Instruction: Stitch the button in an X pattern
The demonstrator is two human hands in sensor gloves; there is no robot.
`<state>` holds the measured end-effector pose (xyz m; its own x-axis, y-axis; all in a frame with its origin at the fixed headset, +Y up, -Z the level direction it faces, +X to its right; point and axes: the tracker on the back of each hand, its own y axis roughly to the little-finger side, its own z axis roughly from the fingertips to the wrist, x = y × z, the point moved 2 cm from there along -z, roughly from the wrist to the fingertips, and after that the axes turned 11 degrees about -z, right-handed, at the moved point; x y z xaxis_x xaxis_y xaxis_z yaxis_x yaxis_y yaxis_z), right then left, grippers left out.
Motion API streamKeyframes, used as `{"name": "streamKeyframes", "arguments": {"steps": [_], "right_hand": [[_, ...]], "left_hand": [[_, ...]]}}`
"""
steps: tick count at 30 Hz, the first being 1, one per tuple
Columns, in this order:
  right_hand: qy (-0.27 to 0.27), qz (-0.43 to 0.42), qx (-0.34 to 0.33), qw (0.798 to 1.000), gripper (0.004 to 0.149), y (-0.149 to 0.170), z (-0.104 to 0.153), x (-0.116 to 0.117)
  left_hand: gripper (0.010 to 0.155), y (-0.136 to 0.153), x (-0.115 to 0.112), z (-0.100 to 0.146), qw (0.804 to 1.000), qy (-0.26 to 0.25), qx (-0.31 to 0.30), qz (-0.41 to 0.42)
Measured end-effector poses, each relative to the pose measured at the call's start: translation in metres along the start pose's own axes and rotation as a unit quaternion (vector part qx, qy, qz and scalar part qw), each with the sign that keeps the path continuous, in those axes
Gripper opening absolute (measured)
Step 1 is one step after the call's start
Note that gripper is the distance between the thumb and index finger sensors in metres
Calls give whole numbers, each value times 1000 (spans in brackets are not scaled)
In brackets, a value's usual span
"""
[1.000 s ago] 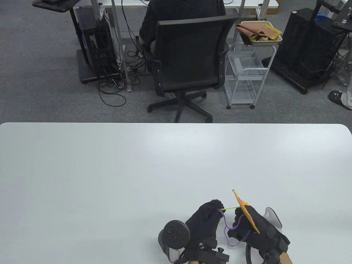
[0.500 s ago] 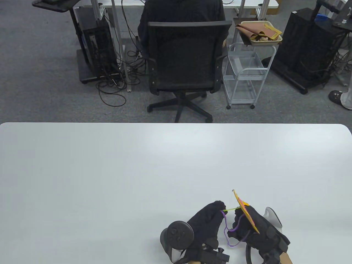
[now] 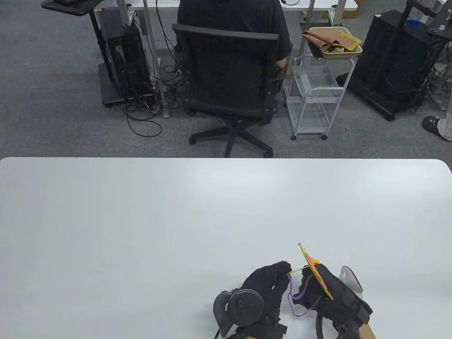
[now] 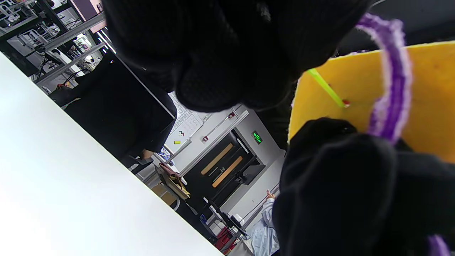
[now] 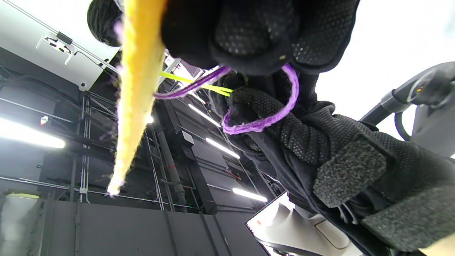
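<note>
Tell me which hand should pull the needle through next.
Left. The left hand already pinches the green needle, which is stuck through the yellow felt. The right hand grips that felt, holding it upright, so it looks better left steadying.

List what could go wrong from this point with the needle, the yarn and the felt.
1. The left hand pinches only the end of the green needle, whose tip sits in the yellow felt; a slip could free it.
2. The purple yarn hangs in a slack loop between the hands and could snag on the fingers or knot.
3. The right hand holds the felt upright off the white table; it may bend under a push.
</note>
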<state>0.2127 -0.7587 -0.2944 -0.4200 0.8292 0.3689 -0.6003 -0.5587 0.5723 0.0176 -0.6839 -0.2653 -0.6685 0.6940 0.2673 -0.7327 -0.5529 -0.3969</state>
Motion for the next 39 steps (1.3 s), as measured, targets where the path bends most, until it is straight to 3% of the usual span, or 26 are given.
{"name": "streamKeyframes", "arguments": {"steps": [25, 39], "right_hand": [[5, 13, 15, 1000, 43, 4, -1, -2], [36, 54, 27, 998, 43, 7, -3, -7]], "left_hand": [[37, -1, 1, 1, 999, -3, -17, -31], [37, -1, -1, 1, 999, 6, -17, -28]]}}
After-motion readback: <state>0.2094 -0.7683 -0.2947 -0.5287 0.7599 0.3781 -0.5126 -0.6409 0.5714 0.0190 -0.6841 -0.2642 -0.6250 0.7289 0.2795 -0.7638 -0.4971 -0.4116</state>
